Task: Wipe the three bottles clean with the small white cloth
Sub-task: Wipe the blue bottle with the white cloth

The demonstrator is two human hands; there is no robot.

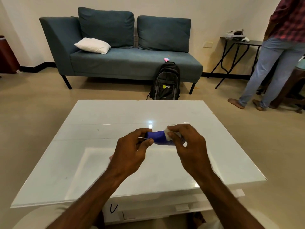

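One blue bottle [158, 138] in view; the other two don't show. You hold it over the white table [105, 116], on its side, long axis running left to right between your hands; whether it touches the top, can't tell. Your left hand [132, 150] pinches the left end, thumb and fingers curled round it. Your right hand [187, 142] curls over the right end, with the small white cloth [167, 135] bunched under the fingers against the bottle. Bare blue lies left of the cloth, toward your left hand, so the next wipe likely runs that way along the axis.
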